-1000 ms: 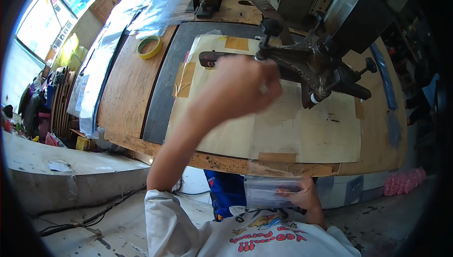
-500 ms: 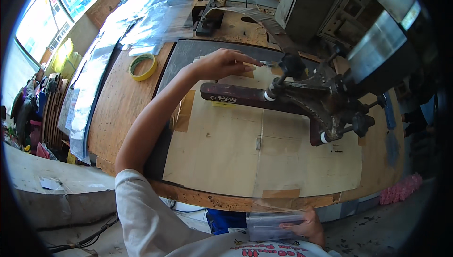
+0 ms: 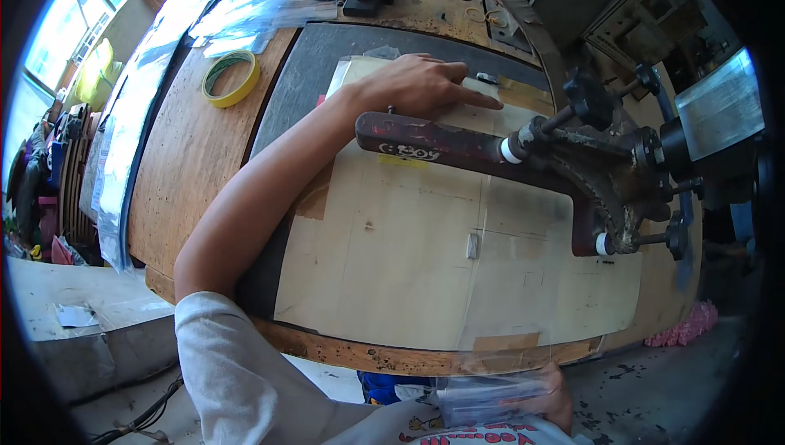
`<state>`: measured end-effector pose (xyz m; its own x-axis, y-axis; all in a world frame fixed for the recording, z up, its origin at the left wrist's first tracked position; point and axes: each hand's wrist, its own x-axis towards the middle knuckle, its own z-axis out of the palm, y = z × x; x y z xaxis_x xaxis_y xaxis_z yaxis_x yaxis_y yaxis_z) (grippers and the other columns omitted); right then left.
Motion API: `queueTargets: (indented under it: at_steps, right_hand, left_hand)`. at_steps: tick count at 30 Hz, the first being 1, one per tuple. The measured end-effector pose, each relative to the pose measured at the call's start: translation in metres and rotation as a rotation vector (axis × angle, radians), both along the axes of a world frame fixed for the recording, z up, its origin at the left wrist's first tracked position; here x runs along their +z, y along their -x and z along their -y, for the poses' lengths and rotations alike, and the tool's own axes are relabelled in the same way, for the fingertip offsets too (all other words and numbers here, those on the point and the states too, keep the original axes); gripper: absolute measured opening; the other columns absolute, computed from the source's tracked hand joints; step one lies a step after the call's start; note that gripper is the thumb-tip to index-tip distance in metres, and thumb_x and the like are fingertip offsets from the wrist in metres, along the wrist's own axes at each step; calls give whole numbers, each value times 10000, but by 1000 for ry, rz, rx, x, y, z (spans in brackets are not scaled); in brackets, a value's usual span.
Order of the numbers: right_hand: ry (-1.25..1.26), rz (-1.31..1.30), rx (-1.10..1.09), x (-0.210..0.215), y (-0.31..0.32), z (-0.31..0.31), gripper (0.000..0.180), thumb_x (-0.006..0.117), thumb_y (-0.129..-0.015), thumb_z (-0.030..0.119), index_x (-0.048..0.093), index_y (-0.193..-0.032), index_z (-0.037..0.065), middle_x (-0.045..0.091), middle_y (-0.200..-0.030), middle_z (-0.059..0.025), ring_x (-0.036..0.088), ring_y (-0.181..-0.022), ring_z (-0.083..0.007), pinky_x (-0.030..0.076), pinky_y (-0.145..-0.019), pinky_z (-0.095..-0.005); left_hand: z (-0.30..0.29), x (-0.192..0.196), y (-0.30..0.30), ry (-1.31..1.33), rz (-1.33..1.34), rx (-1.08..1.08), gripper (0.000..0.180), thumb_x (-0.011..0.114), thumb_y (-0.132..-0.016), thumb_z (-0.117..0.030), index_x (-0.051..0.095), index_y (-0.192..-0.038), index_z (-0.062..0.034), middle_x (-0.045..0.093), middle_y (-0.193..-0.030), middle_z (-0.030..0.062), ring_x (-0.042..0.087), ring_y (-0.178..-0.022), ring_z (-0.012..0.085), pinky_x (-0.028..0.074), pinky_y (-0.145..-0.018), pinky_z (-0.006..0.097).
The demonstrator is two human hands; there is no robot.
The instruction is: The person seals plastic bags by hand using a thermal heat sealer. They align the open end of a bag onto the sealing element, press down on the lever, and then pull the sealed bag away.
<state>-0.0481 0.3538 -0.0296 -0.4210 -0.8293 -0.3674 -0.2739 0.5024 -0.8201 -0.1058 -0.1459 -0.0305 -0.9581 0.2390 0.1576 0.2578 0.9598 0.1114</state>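
The person's right hand [image 3: 556, 400], low in the view and close to the shirt, had its grip closed on clear plastic sheets [image 3: 470, 396], which hung just off the near edge of the surface [image 3: 184, 147]; some of its fingers were blurred behind the plastic. The left hand [image 3: 413, 85] reached over the far part of a cream sheet [image 3: 392, 257], beyond a dark red bar [image 3: 437, 141], palm downward. Its grip was loose and wide, the forefinger stretched out to the right, nothing visible held in it; whether the fingertips touched the sheet could not be told. A small dark-and-pale piece [image 3: 486, 79] lay near those fingers, beside a strip of brown tape [image 3: 527, 95]. The bar, which bore a scrawled marking, ran rightward into a metal bracket [image 3: 617, 175] with black knobs [image 3: 589, 100] and white collars. Nearer the person, a small whitish piece [image 3: 472, 246] lay on the cream sheet, and another length of brown tape [image 3: 507, 343] crossed its near edge. Left of the dark panel [image 3: 274, 122] under the sheet, a yellow tape roll [image 3: 231, 79] lay flat on bare wood, with shiny plastic film [image 3: 245, 4] spread farther back.
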Motion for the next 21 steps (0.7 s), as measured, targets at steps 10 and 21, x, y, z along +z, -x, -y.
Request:
queueTargets:
  at_steps: [10,21]
  right_hand:
    - [-8,-72,-39,5,-8,-7,437,925,-560,-11,661,-907,-43,717,-916,-112,662,-775,-149,552,-683,-306]
    - [-97,-133,-178,8,-9,-12,445,944,-525,22,650,-857,-17,703,-900,-108,645,-751,-155,529,-660,-310]
  left_hand:
    - [2,-1,-1,-13,-24,-20,452,544,-990,-304,549,-1436,-379,590,-1032,125,664,-951,308,546,-834,435]
    - [2,-3,0,-44,-77,24,508,443,-939,-304,583,-1417,-207,534,-913,119,605,-713,289,505,-681,459]
